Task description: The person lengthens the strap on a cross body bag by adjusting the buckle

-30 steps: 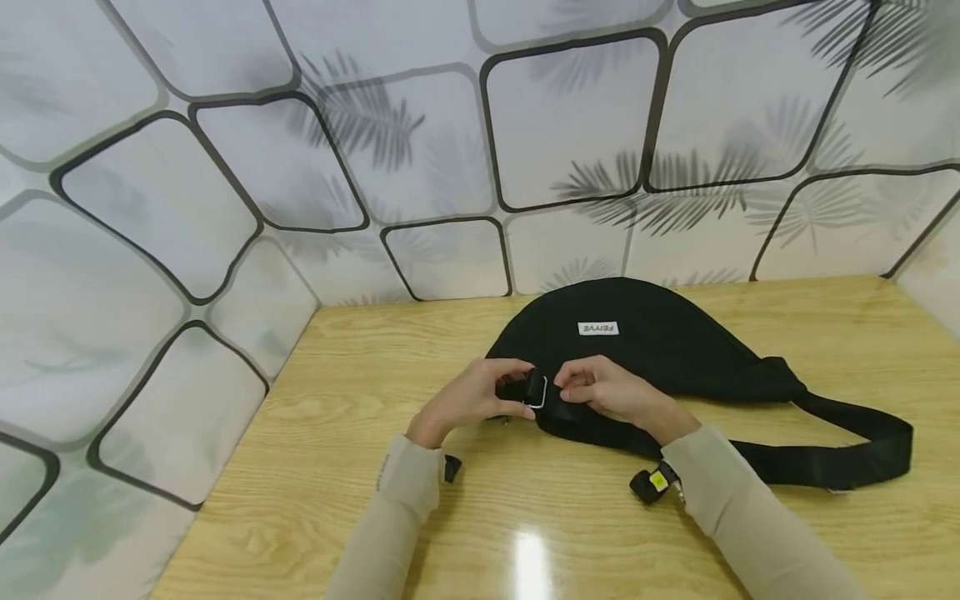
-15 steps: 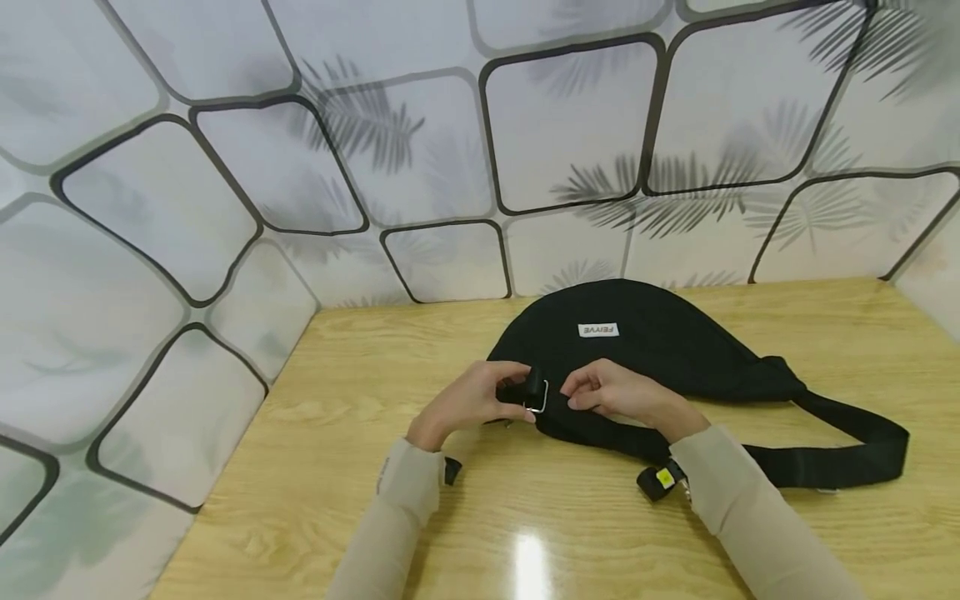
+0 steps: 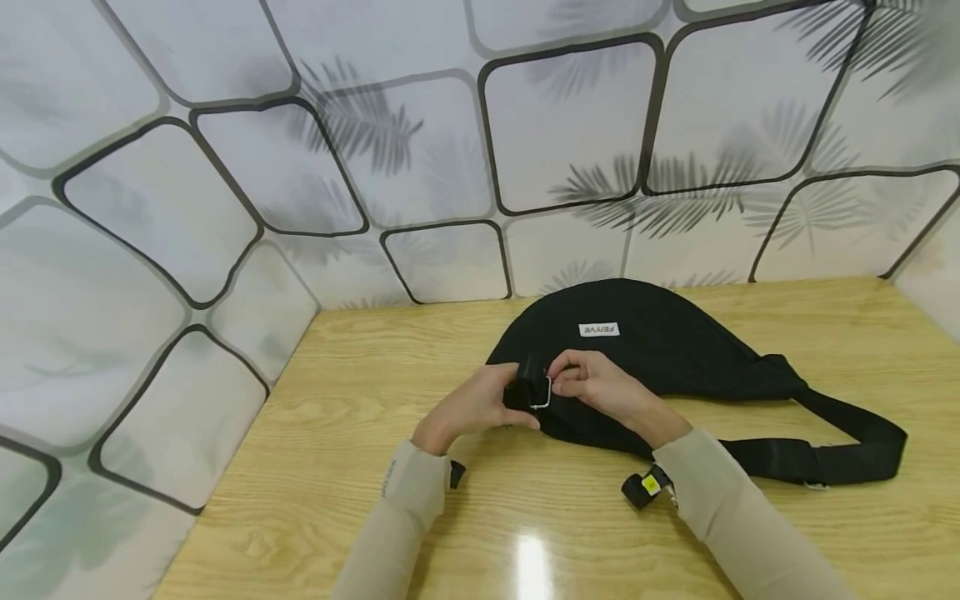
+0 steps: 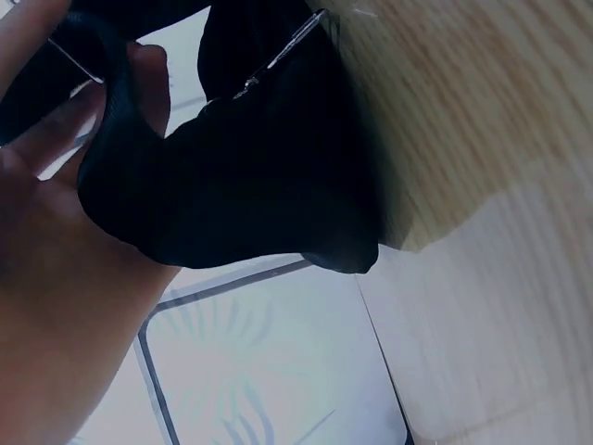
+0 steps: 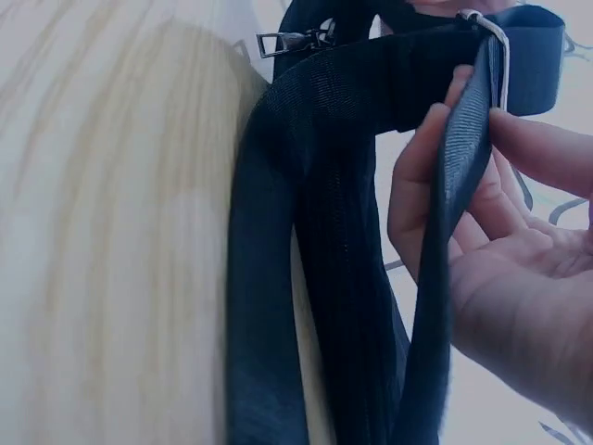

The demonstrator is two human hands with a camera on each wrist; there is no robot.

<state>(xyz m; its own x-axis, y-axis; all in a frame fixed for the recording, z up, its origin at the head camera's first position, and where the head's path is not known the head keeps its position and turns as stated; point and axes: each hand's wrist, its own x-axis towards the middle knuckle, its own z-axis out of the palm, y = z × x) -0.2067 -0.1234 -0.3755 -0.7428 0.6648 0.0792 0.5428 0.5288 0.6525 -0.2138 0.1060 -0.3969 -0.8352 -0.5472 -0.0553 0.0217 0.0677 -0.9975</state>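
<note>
A black waist bag [image 3: 637, 354] with a small white label [image 3: 599, 329] lies on the table, its strap [image 3: 847, 465] looping out to the right. Near the bag's left end my left hand [image 3: 480, 407] holds a folded loop of that strap between thumb and fingers. A silvery metal strap buckle [image 3: 549, 393] sits at the loop's right side. My right hand [image 3: 606, 393] is close against it. In the right wrist view, thumb and fingers pinch the strap [image 5: 463, 148] just below the buckle [image 5: 503, 65]. The left wrist view partly cuts off the left hand [image 4: 65, 250].
The wooden table [image 3: 337, 375] reaches back to a patterned wall [image 3: 420, 150] close behind the bag. A zipper pull [image 5: 287, 43] hangs from the bag's edge. A black wrist band with a yellow sticker [image 3: 650, 483] is beside the right sleeve.
My right hand drew back slightly to the right, then came left and up against the buckle. The strap loop in my left hand has turned a little. The bag stays in place.
</note>
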